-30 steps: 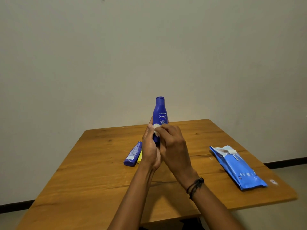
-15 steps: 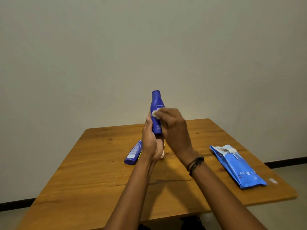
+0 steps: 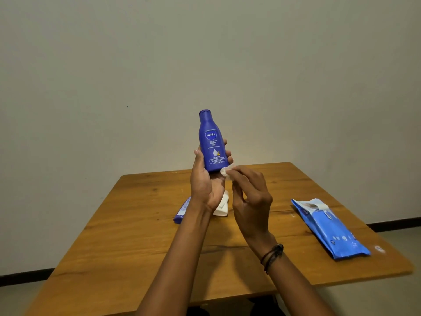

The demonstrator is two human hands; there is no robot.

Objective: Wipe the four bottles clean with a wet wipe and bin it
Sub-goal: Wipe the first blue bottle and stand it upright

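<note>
Wipe point(image 3: 225, 172) dropped to bottle point(image 3: 211, 142) base, pinched in R hand point(image 3: 250, 201); L hand point(image 3: 205, 181) grips bottle.

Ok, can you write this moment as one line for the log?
step: wiping blue bottle | left hand: holds it cap-up above table | right hand: pinches wet wipe at its base | wipes pack: on table
</note>
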